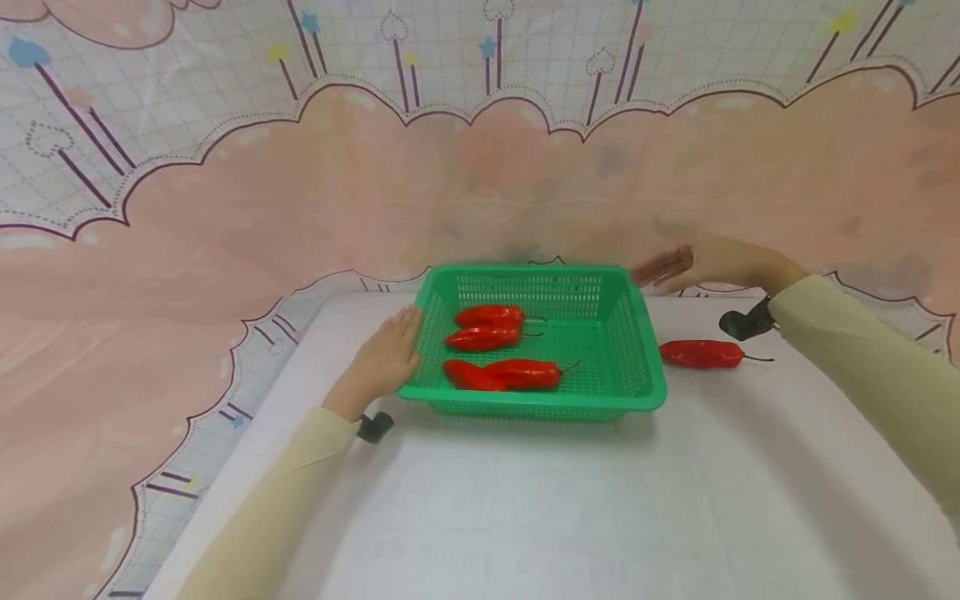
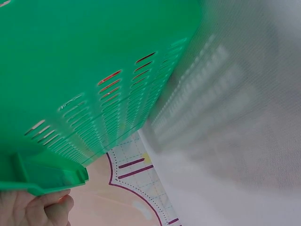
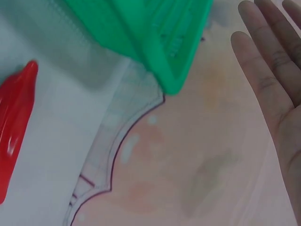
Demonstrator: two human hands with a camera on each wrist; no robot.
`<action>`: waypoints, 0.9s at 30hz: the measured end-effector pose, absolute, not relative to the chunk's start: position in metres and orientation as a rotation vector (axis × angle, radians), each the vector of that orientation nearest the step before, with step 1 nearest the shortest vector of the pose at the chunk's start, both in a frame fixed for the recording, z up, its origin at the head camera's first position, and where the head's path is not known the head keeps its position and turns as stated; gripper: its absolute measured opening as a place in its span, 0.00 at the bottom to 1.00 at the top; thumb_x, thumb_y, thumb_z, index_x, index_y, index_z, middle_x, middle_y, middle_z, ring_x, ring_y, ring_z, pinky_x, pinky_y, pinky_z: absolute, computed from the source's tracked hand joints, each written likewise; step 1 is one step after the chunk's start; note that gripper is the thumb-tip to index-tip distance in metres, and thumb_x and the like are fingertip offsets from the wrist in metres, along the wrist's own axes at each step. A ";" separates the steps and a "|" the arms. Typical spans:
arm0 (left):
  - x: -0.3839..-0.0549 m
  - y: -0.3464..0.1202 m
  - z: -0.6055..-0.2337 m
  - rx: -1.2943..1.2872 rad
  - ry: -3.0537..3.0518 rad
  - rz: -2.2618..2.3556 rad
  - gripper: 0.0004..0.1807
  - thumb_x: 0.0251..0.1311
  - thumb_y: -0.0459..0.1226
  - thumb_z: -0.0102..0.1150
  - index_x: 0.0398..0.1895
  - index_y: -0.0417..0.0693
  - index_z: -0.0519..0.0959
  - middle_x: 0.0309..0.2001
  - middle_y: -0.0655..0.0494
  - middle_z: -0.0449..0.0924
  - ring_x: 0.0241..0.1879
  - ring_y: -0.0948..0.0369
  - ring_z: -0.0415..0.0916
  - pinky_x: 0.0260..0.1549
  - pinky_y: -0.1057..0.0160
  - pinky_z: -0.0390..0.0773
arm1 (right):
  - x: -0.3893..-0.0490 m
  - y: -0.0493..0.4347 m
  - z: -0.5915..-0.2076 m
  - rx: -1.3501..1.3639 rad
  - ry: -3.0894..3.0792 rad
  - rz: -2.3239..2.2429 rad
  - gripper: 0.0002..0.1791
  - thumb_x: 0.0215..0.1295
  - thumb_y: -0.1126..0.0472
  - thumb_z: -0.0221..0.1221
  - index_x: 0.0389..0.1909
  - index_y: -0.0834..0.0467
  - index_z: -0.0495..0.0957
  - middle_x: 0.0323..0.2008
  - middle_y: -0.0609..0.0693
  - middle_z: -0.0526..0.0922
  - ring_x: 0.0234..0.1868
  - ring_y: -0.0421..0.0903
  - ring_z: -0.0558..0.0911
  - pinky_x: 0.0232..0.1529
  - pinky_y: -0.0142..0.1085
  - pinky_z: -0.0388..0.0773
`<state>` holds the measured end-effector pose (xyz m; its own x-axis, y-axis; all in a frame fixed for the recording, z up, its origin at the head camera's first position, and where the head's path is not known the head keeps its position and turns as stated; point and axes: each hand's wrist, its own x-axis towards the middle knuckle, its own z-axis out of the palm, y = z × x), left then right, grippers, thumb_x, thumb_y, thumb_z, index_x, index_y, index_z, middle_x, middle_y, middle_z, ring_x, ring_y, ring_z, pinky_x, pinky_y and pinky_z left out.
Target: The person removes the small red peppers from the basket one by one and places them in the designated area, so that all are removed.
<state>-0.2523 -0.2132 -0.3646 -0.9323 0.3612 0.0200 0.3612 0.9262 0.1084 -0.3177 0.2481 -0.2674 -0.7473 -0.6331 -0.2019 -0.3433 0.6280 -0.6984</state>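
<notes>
A green plastic basket [image 1: 525, 400] with slotted walls stands on the white table. Several red peppers with thin stems lie inside it, among them a back pepper [image 1: 489, 316] and a front pepper [image 1: 525, 374]. My left hand [image 1: 384, 358] rests against the basket's left rim, fingers straight and together; in the left wrist view that hand [image 2: 40, 209] is partly cut off beneath the rim. Over the back right corner hovers my right hand [image 1: 705, 260], fingers extended, holding nothing; its palm [image 3: 291, 132] shows in the right wrist view. Another red pepper [image 1: 702, 354] lies outside, right of the basket.
The white tabletop [image 1: 525, 508] stretches in front of the basket. Behind and left of it hangs or lies a pink patterned cloth [image 1: 360, 192]. A small black wrist camera [image 1: 745, 321] is strapped at the right wrist, another black camera [image 1: 377, 427] at the left.
</notes>
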 end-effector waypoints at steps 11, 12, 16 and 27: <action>-0.251 -0.212 -0.362 0.584 3.086 0.165 0.36 0.62 0.37 0.37 0.71 0.29 0.45 0.73 0.35 0.44 0.73 0.42 0.42 0.73 0.48 0.47 | -0.328 0.208 -0.277 -0.835 2.354 -0.971 0.31 0.57 0.57 0.63 0.62 0.58 0.70 0.59 0.56 0.76 0.60 0.52 0.77 0.59 0.53 0.74; -0.251 -0.212 -0.362 0.585 3.086 0.167 0.36 0.62 0.37 0.37 0.71 0.29 0.45 0.73 0.34 0.44 0.73 0.42 0.42 0.73 0.48 0.47 | -0.329 0.204 -0.279 -0.846 2.343 -0.980 0.31 0.57 0.57 0.63 0.62 0.59 0.70 0.59 0.57 0.76 0.59 0.52 0.77 0.59 0.52 0.74; -0.251 -0.212 -0.363 0.583 3.087 0.167 0.36 0.62 0.37 0.37 0.71 0.29 0.45 0.73 0.35 0.44 0.74 0.43 0.42 0.73 0.49 0.46 | -0.335 0.189 -0.284 -0.863 2.275 -1.028 0.29 0.58 0.60 0.62 0.61 0.62 0.70 0.59 0.60 0.75 0.59 0.52 0.77 0.59 0.48 0.75; -0.251 -0.212 -0.363 0.583 3.081 0.166 0.36 0.61 0.37 0.36 0.71 0.30 0.45 0.73 0.36 0.44 0.74 0.43 0.42 0.73 0.49 0.47 | -0.340 0.160 -0.304 -0.907 2.183 -1.058 0.29 0.58 0.59 0.63 0.61 0.61 0.70 0.59 0.57 0.76 0.61 0.54 0.75 0.57 0.42 0.78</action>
